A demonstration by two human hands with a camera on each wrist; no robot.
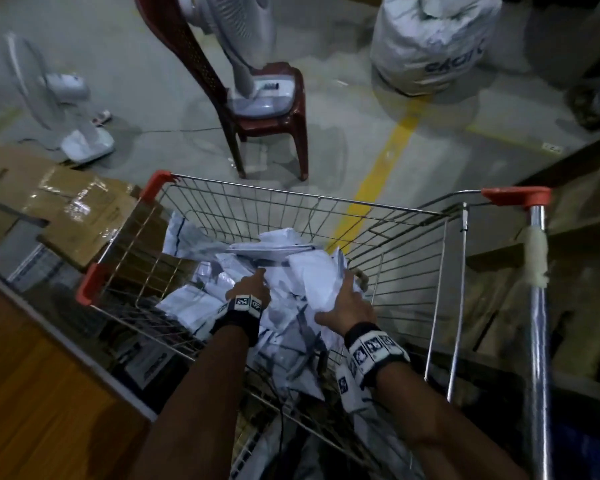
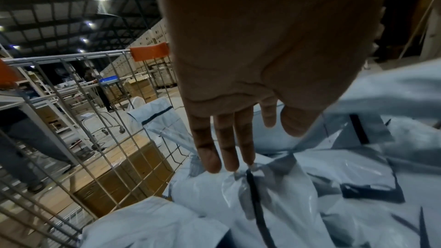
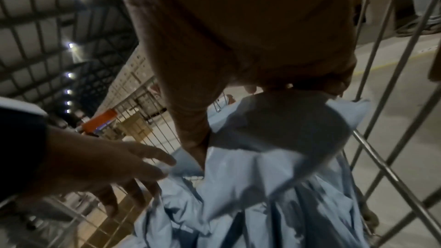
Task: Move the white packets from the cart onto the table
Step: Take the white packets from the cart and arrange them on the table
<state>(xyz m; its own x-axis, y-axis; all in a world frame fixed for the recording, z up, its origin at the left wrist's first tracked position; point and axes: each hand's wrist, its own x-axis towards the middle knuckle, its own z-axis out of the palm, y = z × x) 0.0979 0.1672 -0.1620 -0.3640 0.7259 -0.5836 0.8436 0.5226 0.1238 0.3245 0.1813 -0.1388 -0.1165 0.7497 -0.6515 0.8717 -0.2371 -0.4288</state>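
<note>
A heap of white packets (image 1: 291,271) with dark seams lies in the wire cart (image 1: 326,199). Both my hands are down inside the basket. My left hand (image 1: 257,278) reaches into the heap's left side. In the left wrist view its fingers (image 2: 224,154) are straight, the tips touching a crumpled packet (image 2: 274,205). My right hand (image 1: 347,292) grips a white packet (image 1: 321,285) at the heap's right, near the cart's side wall. The right wrist view shows its thumb (image 3: 193,139) and curled fingers clamped on that packet (image 3: 274,129). A wooden table (image 1: 32,393) lies at lower left.
Taped cardboard boxes (image 1: 77,209) stand left of the cart. Ahead on the floor is a maroon plastic chair (image 1: 284,112) carrying a fan, another fan (image 1: 66,109) at left, and a big white sack (image 1: 430,43). The cart's handle bar (image 1: 537,306) rises at right.
</note>
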